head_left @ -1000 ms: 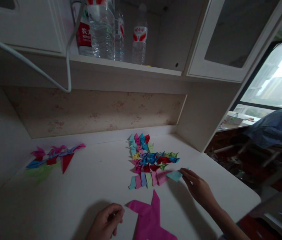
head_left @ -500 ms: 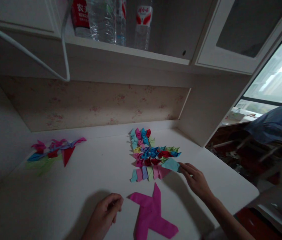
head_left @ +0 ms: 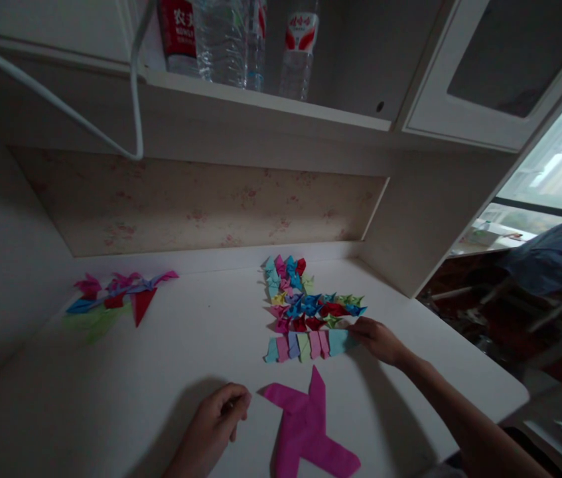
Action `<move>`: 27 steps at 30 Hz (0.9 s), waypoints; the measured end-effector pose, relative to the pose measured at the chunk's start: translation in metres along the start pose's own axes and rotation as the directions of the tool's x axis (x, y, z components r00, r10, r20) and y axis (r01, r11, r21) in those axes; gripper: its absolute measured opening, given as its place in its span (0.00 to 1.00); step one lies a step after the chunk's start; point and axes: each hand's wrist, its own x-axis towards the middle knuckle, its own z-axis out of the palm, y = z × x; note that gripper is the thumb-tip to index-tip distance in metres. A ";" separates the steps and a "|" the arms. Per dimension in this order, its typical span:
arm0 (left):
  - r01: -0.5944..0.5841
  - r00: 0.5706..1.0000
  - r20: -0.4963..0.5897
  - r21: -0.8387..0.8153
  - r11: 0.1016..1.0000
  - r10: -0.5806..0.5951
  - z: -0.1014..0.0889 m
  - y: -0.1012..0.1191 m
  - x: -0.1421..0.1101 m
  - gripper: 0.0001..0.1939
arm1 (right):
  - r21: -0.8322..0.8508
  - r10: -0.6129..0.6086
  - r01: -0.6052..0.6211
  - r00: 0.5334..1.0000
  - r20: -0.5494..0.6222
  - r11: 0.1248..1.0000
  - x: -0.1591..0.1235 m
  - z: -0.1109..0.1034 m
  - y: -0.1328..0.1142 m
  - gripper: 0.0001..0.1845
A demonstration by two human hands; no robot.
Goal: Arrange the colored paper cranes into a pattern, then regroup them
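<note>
My right hand is closed on the right end of a light blue folded paper. That paper lies at the right end of the front row of pastel folded papers, overlapping its pink neighbour. Fingers curled into a loose fist, my left hand rests on the white desk with nothing visible in it. Just right of that fist lies a large magenta folded-paper pinwheel. Behind the front row stand several rows of small colourful origami pieces.
More folded papers in pink, blue, red and green lie at the desk's back left. Overhead, a shelf holds plastic bottles, and a white cable hangs at the left. The desk's right edge borders a darker floor area.
My right hand has lowered the light blue paper from above the origami down to the right end of the front row. My left hand stays in place. The view has shifted slightly left.
</note>
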 end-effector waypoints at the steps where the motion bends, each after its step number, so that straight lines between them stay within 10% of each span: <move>1: -0.001 1.000 0.002 0.000 1.000 0.001 0.000 -0.002 0.001 0.21 | -0.014 0.003 -0.003 1.000 -0.005 1.000 0.000 0.003 0.000 0.19; 27: -0.002 0.999 0.037 0.020 1.000 0.001 0.000 -0.002 0.002 0.20 | -0.180 0.048 -0.118 0.936 -0.349 0.976 -0.015 0.054 0.007 0.21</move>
